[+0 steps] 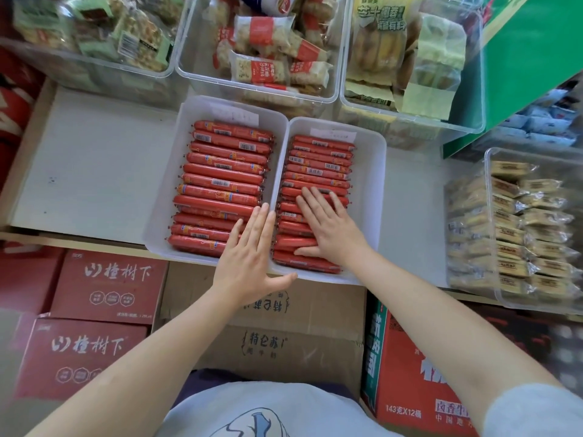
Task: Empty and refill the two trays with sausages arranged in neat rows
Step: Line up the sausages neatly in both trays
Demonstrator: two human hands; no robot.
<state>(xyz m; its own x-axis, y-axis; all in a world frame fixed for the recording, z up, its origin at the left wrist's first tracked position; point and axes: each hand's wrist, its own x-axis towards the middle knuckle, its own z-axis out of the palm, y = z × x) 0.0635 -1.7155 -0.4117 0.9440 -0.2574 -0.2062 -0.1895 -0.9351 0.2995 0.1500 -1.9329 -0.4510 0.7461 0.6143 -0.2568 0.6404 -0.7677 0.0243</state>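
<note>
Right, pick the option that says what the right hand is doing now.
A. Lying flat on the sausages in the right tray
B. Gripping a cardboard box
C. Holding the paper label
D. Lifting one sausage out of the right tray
A: the right hand lies with straight, spread fingers on the sausages in the right tray, holding nothing.

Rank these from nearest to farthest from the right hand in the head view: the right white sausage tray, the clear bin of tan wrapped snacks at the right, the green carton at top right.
From the right hand:
1. Right white plastic tray of red sausages: directly under the hand, touching.
2. Clear plastic bin of tan wrapped snacks: to the right, on the shelf.
3. Green carton: upper right, behind the bins.
</note>
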